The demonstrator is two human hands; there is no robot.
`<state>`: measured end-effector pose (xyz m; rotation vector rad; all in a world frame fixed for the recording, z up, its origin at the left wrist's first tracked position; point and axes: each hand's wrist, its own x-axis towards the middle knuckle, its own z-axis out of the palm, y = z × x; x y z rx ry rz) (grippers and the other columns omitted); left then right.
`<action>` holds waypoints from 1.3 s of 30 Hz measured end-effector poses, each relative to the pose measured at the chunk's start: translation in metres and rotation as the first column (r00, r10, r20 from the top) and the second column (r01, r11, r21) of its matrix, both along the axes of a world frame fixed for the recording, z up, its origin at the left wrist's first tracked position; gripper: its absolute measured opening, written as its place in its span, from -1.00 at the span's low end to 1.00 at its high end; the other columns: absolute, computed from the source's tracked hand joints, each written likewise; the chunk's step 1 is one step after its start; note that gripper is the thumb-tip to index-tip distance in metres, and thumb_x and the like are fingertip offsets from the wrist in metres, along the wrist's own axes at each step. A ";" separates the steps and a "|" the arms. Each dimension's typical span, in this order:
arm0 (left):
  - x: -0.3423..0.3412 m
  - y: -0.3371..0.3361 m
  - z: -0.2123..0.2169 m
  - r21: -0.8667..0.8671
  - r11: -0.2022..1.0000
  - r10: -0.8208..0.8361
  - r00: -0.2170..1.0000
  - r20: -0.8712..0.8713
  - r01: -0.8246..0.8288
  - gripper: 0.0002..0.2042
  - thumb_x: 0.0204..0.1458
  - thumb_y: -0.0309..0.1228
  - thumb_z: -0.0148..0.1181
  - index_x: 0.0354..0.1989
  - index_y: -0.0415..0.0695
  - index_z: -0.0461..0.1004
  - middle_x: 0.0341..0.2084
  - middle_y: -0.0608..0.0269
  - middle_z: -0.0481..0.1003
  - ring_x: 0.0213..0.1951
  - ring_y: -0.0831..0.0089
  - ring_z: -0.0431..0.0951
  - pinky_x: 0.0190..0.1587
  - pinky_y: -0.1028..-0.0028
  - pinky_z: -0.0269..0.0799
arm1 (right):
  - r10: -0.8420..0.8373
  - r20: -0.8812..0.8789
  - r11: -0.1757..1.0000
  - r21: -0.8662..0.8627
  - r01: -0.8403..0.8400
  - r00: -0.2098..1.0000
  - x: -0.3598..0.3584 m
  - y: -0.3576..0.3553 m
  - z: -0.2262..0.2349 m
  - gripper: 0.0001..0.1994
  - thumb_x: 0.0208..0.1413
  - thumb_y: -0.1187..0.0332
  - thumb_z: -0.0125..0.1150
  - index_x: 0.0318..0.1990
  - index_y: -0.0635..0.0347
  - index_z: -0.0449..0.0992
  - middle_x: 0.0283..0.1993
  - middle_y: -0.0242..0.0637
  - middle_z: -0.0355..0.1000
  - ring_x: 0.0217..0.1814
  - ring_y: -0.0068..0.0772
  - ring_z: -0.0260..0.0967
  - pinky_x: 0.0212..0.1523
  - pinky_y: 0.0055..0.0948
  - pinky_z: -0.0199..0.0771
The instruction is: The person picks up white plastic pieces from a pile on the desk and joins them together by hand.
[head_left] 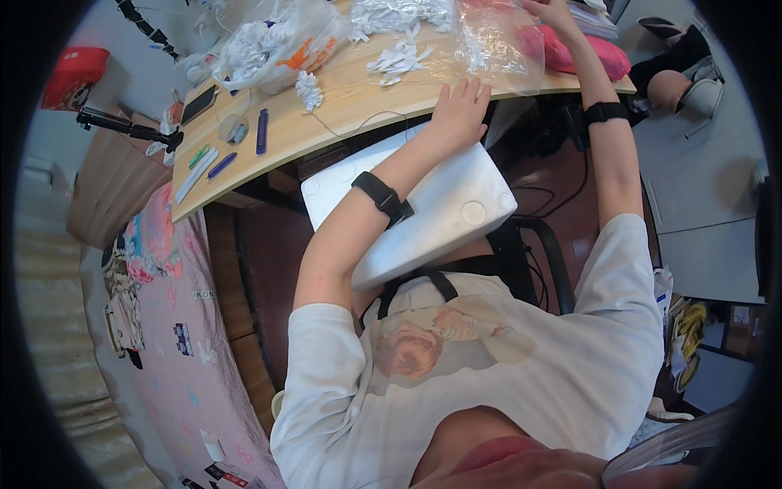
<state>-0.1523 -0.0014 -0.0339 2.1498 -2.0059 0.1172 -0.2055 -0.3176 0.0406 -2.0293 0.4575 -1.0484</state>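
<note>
A clear plastic bag (497, 49) lies across the front edge of the wooden table, with white pieces showing in or through it. My left hand (463, 112) is open, fingers stretched out beside the bag's lower left corner at the table edge. At the top of the picture, my right hand (552, 11) is partly cut off. Its fingers are bent together at the bag's upper right corner and appear to grip it. Below that hand is a bright pink bag (574, 57). Loose white strips (399, 61) lie left of the clear bag, with a larger white heap (399, 15) behind them.
A white foam box (444, 212) rests on my lap under the table edge. On the wooden table (301, 155) are a stuffed plastic carrier bag (281, 49), a white bunch (309, 90) with a thin cord, a dark blue stick (261, 130), pens (221, 165) and a phone (199, 105).
</note>
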 end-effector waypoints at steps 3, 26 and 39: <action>-0.005 -0.004 0.001 0.008 1.000 -0.015 1.000 -0.001 0.015 -0.29 -0.01 -0.25 0.16 0.29 -0.18 -0.02 0.27 -0.04 0.01 0.30 0.06 0.00 0.27 0.04 -0.04 | -0.450 0.298 0.594 -0.604 0.531 0.842 -0.010 0.008 -0.009 -0.73 -0.11 0.42 0.30 -0.23 0.34 0.48 -0.44 -0.23 0.44 -0.42 -0.41 0.40 -0.39 -0.48 0.41; 0.112 0.054 0.043 -0.196 0.895 0.327 0.890 -0.319 -0.400 -0.77 0.05 -0.43 -0.10 -0.24 -0.15 0.51 -0.27 0.05 0.52 -0.17 0.12 0.49 -0.13 0.23 0.39 | -0.121 -0.461 0.653 -0.704 -0.279 0.879 -0.005 0.166 -0.060 -0.95 -0.11 0.52 0.05 -0.48 0.30 0.42 -0.39 -0.05 0.40 -0.24 -0.01 0.40 -0.24 -0.19 0.41; 0.109 0.048 0.022 -0.173 0.879 0.395 0.882 -0.259 -0.444 -0.79 -0.06 -0.23 0.18 -0.34 -0.09 0.54 -0.39 0.15 0.53 -0.29 0.21 0.53 -0.27 0.29 0.43 | -0.044 -0.403 0.747 -0.621 -0.237 0.914 -0.001 0.162 -0.060 -0.93 -0.13 0.51 0.12 -0.48 0.33 0.47 -0.43 -0.03 0.44 -0.28 -0.02 0.41 -0.24 -0.20 0.40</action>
